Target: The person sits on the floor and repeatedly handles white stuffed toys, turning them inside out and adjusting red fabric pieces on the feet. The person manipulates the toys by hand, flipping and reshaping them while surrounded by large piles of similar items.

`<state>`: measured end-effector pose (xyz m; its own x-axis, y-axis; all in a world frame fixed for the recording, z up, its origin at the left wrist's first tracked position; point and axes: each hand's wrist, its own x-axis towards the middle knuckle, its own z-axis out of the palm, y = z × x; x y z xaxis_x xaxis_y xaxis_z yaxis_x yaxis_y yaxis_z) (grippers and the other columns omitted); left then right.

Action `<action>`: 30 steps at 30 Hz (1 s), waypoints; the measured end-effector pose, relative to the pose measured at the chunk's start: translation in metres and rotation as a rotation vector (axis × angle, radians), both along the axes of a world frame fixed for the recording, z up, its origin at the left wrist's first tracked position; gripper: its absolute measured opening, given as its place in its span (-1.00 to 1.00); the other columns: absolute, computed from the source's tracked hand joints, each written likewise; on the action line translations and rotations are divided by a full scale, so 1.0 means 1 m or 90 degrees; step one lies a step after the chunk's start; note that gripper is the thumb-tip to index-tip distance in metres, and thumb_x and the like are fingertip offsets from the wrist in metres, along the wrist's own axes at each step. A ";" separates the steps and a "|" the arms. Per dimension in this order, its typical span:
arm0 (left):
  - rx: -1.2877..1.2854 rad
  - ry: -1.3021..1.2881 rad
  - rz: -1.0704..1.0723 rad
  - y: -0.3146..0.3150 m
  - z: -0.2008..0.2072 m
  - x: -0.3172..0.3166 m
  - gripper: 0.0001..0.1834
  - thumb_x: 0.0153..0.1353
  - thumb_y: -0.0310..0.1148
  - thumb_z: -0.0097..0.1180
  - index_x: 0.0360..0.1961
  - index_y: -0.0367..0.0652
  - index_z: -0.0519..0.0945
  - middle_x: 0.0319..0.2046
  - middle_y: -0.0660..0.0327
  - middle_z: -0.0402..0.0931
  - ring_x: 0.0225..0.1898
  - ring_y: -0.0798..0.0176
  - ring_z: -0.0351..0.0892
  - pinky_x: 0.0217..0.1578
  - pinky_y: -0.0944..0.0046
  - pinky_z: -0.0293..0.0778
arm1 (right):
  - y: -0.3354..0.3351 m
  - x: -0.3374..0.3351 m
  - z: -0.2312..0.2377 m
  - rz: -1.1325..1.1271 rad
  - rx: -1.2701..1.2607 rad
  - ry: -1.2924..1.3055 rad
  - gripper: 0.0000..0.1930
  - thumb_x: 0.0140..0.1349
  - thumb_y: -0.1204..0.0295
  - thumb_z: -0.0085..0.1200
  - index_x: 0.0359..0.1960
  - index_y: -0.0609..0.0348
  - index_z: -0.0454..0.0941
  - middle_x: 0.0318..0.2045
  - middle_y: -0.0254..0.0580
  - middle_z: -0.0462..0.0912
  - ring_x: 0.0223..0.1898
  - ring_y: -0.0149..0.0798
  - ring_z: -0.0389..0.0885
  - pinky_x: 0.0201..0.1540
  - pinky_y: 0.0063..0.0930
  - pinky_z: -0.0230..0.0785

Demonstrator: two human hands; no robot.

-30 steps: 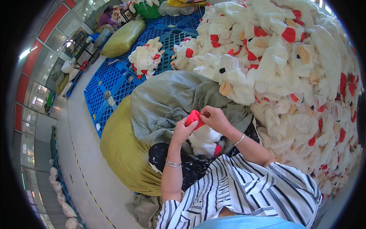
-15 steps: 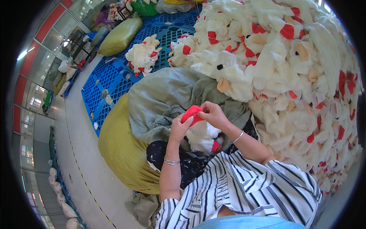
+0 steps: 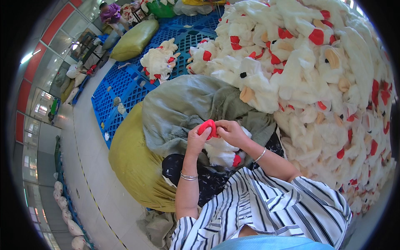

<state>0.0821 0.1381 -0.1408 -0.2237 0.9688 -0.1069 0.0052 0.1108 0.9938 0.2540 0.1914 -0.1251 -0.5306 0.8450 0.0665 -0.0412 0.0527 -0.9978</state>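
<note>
- The left hand [image 3: 196,141] had its fingers pinched on the red fabric part [image 3: 209,125] of a white plush skin [image 3: 221,155], the thumb pressed on the red near its middle.
- The right hand [image 3: 232,132] gripped the same red part from three o'clock, its thumb and forefinger together at that edge.
- The plush skin's white body drooped toward five o'clock from the hands, partly hidden by the right hand; a second red patch [image 3: 237,160] showed at its lower end.
- A grey-green sack [image 3: 179,108] bulged at ten o'clock from the hands, just beside them.
- A yellow sack [image 3: 133,166] sat at eight o'clock, touching the grey-green one.
- Dark patterned trousers [image 3: 212,183] showed at six o'clock, under the striped shirt [image 3: 266,208].
- A metal bangle [image 3: 260,155] circled the right wrist at four o'clock; further bangles [image 3: 188,177] ringed the left forearm at seven.
- A tall pile of white plush skins [image 3: 308,91] with red and tan parts filled one to four o'clock.
- Blue plastic pallets [image 3: 110,89] spread at ten o'clock, a small heap of plush skins [image 3: 158,62] on them toward eleven.
- Well apart, at eleven o'clock, were a long olive sack [image 3: 135,39] and a co-worker in purple [image 3: 110,13].
</note>
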 end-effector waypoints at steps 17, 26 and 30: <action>-0.018 -0.024 -0.063 -0.005 0.017 0.004 -0.87 0.28 -0.31 0.21 -0.30 -0.15 0.65 -0.56 0.49 0.45 -0.60 0.62 0.28 -0.58 0.54 0.20 | 0.037 0.023 0.000 -0.066 0.018 -0.087 -0.92 0.13 0.51 0.07 -0.40 0.29 0.50 -0.58 -0.33 0.54 -0.62 -0.55 0.49 -0.62 -0.61 0.39; -0.025 -0.047 -0.130 -0.006 0.015 0.003 -0.88 0.25 -0.35 0.23 -0.29 -0.13 0.58 -0.53 0.47 0.45 -0.58 0.62 0.31 -0.55 0.55 0.22 | 0.034 0.017 -0.013 0.014 -0.084 -0.027 -0.91 0.12 0.63 -0.13 -0.39 0.23 0.43 -0.44 -0.46 0.47 -0.39 -0.59 0.38 -0.37 -0.64 0.26; -0.052 0.014 -0.181 -0.007 0.022 0.006 -0.84 0.20 -0.33 0.29 -0.32 -0.10 0.54 -0.53 0.48 0.43 -0.56 0.62 0.31 -0.52 0.53 0.24 | 0.034 0.011 -0.010 -0.005 -0.041 0.034 -0.94 0.16 0.61 -0.11 -0.36 0.20 0.41 -0.44 -0.46 0.43 -0.35 -0.58 0.35 -0.34 -0.64 0.26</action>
